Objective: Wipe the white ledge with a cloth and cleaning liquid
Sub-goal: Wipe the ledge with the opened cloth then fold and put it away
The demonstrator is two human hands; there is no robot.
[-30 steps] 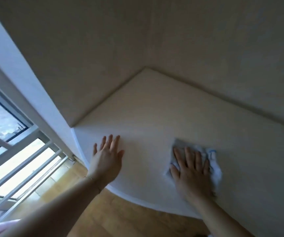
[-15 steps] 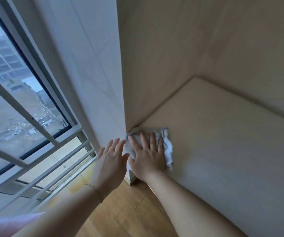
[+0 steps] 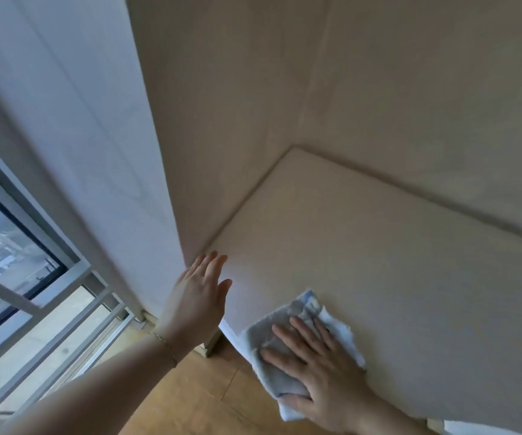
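The white ledge (image 3: 394,277) is a flat pale slab set into a corner between two beige walls. A white cloth with blue marks (image 3: 272,343) lies flat at the ledge's front edge and overhangs it. My right hand (image 3: 322,372) presses palm-down on the cloth, fingers spread. My left hand (image 3: 197,296) rests open at the ledge's left front corner, fingers together, holding nothing. No cleaning liquid bottle is in view.
A white wall panel (image 3: 96,152) rises left of the ledge. Further left stands a window with grey frames and railing bars (image 3: 33,293). Wooden floor (image 3: 190,394) lies below the ledge's front edge. Beige walls (image 3: 410,89) close the ledge at the back.
My right hand has slid the cloth from the ledge's left corner by the wall back toward the right along the front edge. My left hand stays near the left corner. The view has shifted.
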